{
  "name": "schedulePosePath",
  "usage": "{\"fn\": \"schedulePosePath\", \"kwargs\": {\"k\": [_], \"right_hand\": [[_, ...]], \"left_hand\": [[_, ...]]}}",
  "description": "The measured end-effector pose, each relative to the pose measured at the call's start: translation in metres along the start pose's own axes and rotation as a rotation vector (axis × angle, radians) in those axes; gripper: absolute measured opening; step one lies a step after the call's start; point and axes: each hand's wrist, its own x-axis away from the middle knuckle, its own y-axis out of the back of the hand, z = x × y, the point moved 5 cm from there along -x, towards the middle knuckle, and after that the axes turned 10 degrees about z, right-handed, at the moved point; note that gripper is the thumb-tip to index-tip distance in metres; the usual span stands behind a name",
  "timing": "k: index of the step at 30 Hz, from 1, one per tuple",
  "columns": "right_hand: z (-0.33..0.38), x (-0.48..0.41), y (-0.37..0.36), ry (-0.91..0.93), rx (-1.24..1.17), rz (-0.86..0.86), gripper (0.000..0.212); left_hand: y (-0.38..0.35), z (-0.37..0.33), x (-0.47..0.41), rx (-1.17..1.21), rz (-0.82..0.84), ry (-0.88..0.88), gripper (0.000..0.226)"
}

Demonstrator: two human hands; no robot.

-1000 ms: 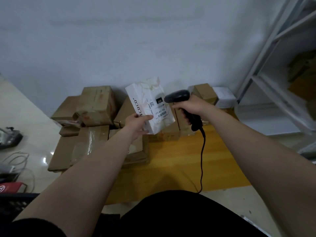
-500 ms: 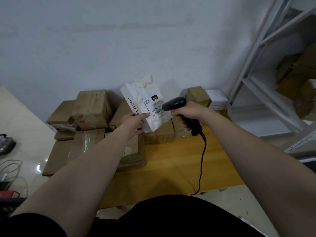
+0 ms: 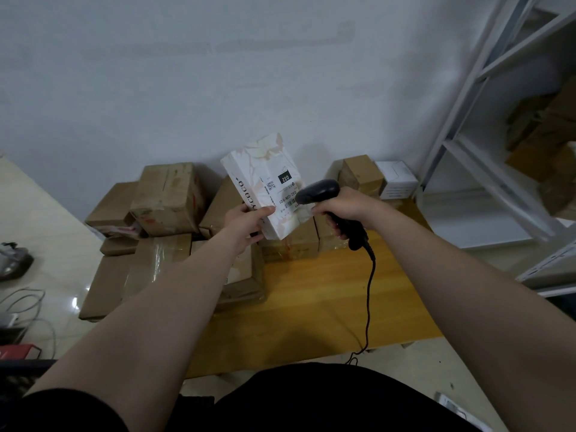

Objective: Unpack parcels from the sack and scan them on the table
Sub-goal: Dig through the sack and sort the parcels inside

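My left hand [image 3: 246, 221] grips the lower left corner of a white parcel [image 3: 265, 182] with a faint floral print and a shipping label, holding it tilted above the low wooden table [image 3: 327, 291]. My right hand [image 3: 344, 210] grips the handle of a black corded barcode scanner [image 3: 318, 191]. The scanner's head sits right at the label's barcode, covering part of it. The scanner's cable [image 3: 369, 294] hangs down across the table to its front edge. No sack is in view.
Several brown cardboard parcels [image 3: 168, 198] are stacked along the table's back and left, with a small white box [image 3: 397, 179] at the back right. A white metal shelf rack [image 3: 498, 135] stands on the right. Cables [image 3: 25, 307] and a dark device [image 3: 12, 265] lie on the floor at left.
The scanner head has drawn closer to the parcel's label and now overlaps it. The camera view has tipped slightly, so parcel and hands sit a little lower in the picture.
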Motion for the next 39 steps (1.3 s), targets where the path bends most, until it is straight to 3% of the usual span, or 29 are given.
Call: {"fn": "schedulePosePath", "kwargs": {"k": [7, 11, 13, 19, 23, 28, 34, 39], "right_hand": [[-0.019, -0.008, 0.01, -0.043, -0.022, -0.022, 0.029], [-0.057, -0.019, 0.026, -0.095, -0.106, -0.147, 0.028], [-0.089, -0.024, 0.032, -0.165, -0.153, -0.197, 0.026], [-0.199, -0.032, 0.049, -0.427, -0.322, -0.235, 0.026], [-0.261, -0.04, 0.065, -0.554, -0.381, -0.213, 0.032], [-0.325, -0.052, 0.076, -0.774, -0.385, -0.071, 0.033], [-0.361, -0.092, 0.092, -0.771, -0.33, -0.075, 0.03], [-0.37, -0.113, 0.086, -0.777, -0.243, -0.103, 0.043]], "left_hand": [[-0.009, 0.008, -0.01, -0.007, 0.029, 0.034, 0.032], [-0.02, 0.023, -0.022, -0.085, 0.096, 0.129, 0.047], [-0.027, 0.034, -0.029, -0.154, 0.126, 0.178, 0.052], [-0.064, 0.083, -0.051, -0.382, 0.19, 0.349, 0.039], [-0.098, 0.115, -0.065, -0.445, 0.226, 0.473, 0.049], [-0.132, 0.156, -0.085, -0.459, 0.288, 0.591, 0.03], [-0.156, 0.189, -0.104, -0.4, 0.303, 0.673, 0.034], [-0.166, 0.208, -0.109, -0.333, 0.238, 0.691, 0.034]]}}
